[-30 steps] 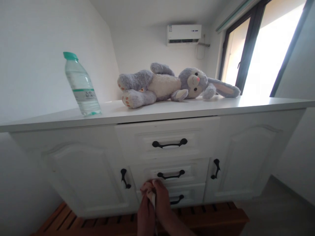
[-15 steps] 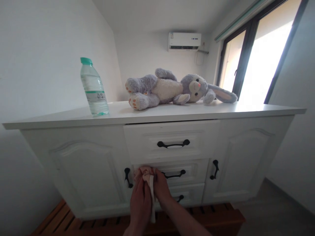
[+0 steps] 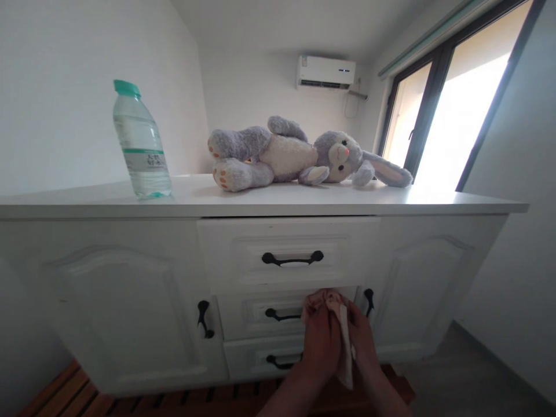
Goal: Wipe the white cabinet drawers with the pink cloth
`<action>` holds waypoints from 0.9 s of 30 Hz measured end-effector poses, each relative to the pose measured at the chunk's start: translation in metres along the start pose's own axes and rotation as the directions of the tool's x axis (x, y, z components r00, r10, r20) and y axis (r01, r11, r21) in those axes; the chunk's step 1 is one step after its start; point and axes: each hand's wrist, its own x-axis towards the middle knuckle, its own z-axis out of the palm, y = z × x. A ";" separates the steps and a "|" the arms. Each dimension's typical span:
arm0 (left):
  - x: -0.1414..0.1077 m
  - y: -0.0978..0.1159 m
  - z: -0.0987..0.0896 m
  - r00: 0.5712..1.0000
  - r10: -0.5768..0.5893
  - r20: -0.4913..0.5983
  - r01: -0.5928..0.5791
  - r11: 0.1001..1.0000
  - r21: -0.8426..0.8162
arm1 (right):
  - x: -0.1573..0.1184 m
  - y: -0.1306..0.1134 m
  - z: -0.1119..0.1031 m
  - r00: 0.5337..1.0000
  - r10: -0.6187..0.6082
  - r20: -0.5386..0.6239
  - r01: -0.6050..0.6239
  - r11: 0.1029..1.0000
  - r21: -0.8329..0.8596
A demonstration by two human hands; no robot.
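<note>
A pink cloth is bunched between both hands, with a pale strip of it hanging down. My left hand is closed on its left side, and my right hand grips its right side. The cloth is at the right part of the middle drawer of a white cabinet, overlapping the right end of that drawer's black handle. Above is the top drawer's black handle. Parts of my fingers are hidden by the cloth.
On the cabinet top stand a water bottle with a green cap at the left and a grey plush rabbit lying on its side. Door handles flank the drawers. Wooden slats lie below; a window is at the right.
Both hands and the cloth have moved right, from the left part of the middle drawer to its right part. The view has shifted, and the bottle appears farther left and larger.
</note>
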 end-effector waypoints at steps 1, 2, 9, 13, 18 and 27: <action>0.000 -0.004 0.007 1.000 0.003 0.004 -0.003 1.000 -0.028 | 0.000 0.006 -0.006 1.000 -0.023 0.000 0.023 0.999 -0.048; -0.001 -0.010 0.013 1.000 0.001 0.004 -0.001 0.999 -0.050 | -0.001 0.011 -0.010 0.999 -0.032 0.014 0.033 0.996 -0.088; -0.031 -0.072 0.015 0.986 -0.162 -0.029 0.158 0.980 -0.123 | -0.034 0.028 0.027 0.994 0.000 0.107 0.006 0.998 -0.055; -0.051 -0.092 -0.032 0.936 -0.334 -0.111 0.334 0.942 -0.018 | -0.053 0.025 0.082 0.975 0.020 0.220 -0.036 0.997 0.072; -0.064 -0.110 -0.106 0.894 -0.366 -0.258 0.405 0.907 0.118 | -0.068 0.008 0.155 0.956 -0.062 0.288 0.016 0.987 0.161; -0.092 -0.061 -0.127 0.931 -0.166 -0.325 0.122 0.981 -0.150 | -0.071 -0.055 0.111 0.814 0.242 0.528 -0.540 0.650 0.535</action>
